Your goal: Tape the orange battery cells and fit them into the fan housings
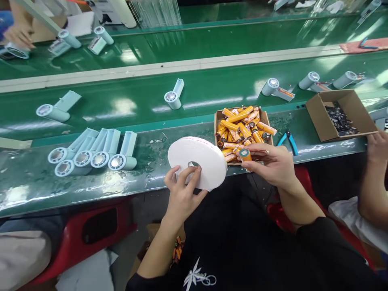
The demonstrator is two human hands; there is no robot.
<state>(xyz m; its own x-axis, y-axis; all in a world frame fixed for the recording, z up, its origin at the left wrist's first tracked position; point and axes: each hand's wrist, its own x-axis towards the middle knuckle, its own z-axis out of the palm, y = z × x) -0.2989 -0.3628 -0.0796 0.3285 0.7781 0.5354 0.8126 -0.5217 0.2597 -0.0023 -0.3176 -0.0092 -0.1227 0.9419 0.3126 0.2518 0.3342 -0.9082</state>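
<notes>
My left hand [182,190] grips a big white roll of foam tape [200,159] from below, fingers closed round its edge and thumb near the centre hole. My right hand [273,161] pinches an orange cylindrical battery cell [245,154] by its end, just in front of a small cardboard box [217,119] heaped with several more orange cells [242,127]. Both hands hover at the near edge of the green bench [145,182].
Several pale blue fan housings [93,153] lie in a row at the left; more sit on the conveyor belt [212,87]. Blue-handled cutters [289,141] lie right of the cell box. A cardboard box of dark parts [339,115] stands at right, beside another person's hand [377,145].
</notes>
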